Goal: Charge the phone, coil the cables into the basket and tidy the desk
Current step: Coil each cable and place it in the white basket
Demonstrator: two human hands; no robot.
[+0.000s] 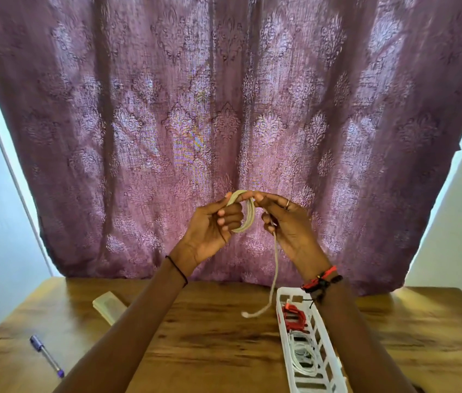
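- No words, numbers or signs can be read anywhere.
- The basket [282, 300] at the lower right and the pen [46, 355] at the lower left show no print that can be made out.

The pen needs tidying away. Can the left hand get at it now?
Probably not yet: the left hand is busy gripping the cable coil. Otherwise the pen lies unobstructed on the desk on that side.
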